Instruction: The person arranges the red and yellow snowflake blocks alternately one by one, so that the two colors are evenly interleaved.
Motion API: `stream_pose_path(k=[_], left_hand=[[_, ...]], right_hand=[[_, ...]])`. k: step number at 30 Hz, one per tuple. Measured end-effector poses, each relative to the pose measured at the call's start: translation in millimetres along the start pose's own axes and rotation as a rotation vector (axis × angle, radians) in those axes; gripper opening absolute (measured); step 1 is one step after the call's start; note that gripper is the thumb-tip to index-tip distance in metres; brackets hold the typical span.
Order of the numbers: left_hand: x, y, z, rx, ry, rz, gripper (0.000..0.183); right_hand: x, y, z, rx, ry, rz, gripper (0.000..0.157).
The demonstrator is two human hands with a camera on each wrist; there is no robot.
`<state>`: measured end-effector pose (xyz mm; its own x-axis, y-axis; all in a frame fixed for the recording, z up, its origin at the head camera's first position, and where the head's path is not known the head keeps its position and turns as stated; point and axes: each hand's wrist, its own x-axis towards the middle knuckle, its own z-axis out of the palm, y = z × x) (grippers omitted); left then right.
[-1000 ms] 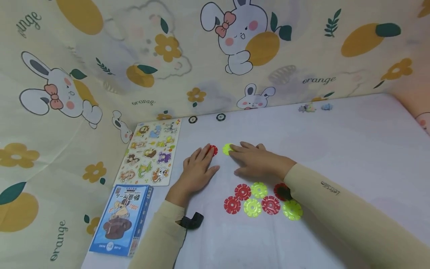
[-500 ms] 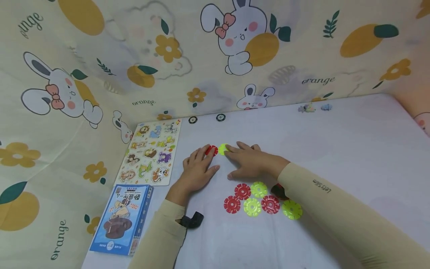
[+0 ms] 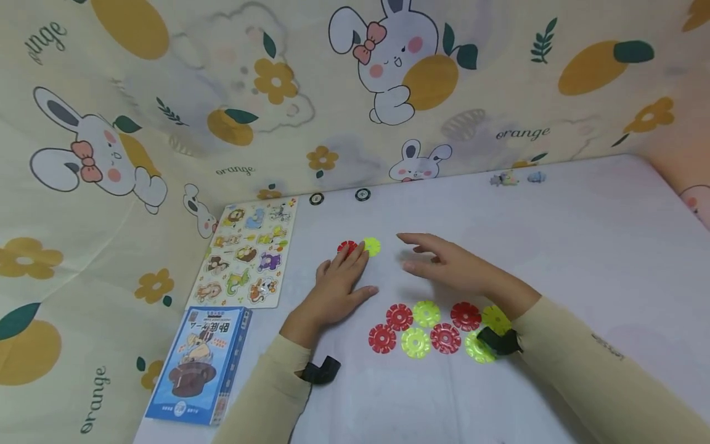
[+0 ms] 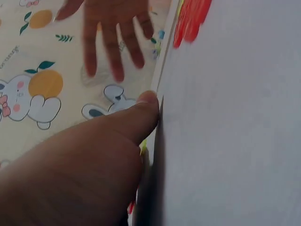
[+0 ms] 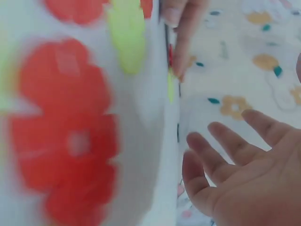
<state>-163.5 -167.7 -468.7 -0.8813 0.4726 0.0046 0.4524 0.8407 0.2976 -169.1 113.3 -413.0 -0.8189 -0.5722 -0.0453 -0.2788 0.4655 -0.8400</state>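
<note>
My left hand [image 3: 335,293] lies on the white table with its fingers extended. Its fingertips touch a red notched plastic disc [image 3: 346,245] and the edge of a yellow-green disc [image 3: 373,247], which lie side by side and are partly covered. My right hand [image 3: 457,265] is raised off the table, right of this pair, with fingers apart and nothing held. Nearer to me lie several more red discs [image 3: 399,317] and yellow-green discs [image 3: 416,343] in two staggered rows. The right sleeve and its black wrist mount [image 3: 499,341] hide part of the rightmost yellow-green ones.
An animal picture board [image 3: 244,253] lies on the left, with a blue game box [image 3: 191,364] in front of it. Two black round pieces [image 3: 363,195] and some small toys [image 3: 505,179] sit along the back edge. A patterned cloth wall [image 3: 310,80] rises behind the table.
My right hand slid the yellow-green disc left against the red one, then let go, lifting and drawing back to the right. My left fingers shifted right onto the yellow-green disc's edge.
</note>
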Motion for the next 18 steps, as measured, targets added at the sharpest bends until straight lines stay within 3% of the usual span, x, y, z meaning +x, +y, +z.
stream_pose_path(k=[3, 8, 14, 18], left_hand=[[0.8, 4.8, 1.7, 0.015, -0.041, 0.007, 0.083], [-0.5, 5.7, 0.3, 0.041, -0.049, -0.011, 0.083], [-2.0, 2.7, 0.2, 0.057, -0.058, -0.036, 0.084], [-1.8, 1.6, 0.8, 0.05, -0.058, -0.029, 0.084]], right_hand=[[-25, 12, -1.6, 0.091, 0.042, -0.008, 0.055], [-56, 28, -2.1, 0.095, 0.067, 0.021, 0.054], [-84, 41, -6.8, -0.04, 0.003, 0.101, 0.061], [-93, 46, -6.4, -0.175, -0.009, 0.062, 0.048]])
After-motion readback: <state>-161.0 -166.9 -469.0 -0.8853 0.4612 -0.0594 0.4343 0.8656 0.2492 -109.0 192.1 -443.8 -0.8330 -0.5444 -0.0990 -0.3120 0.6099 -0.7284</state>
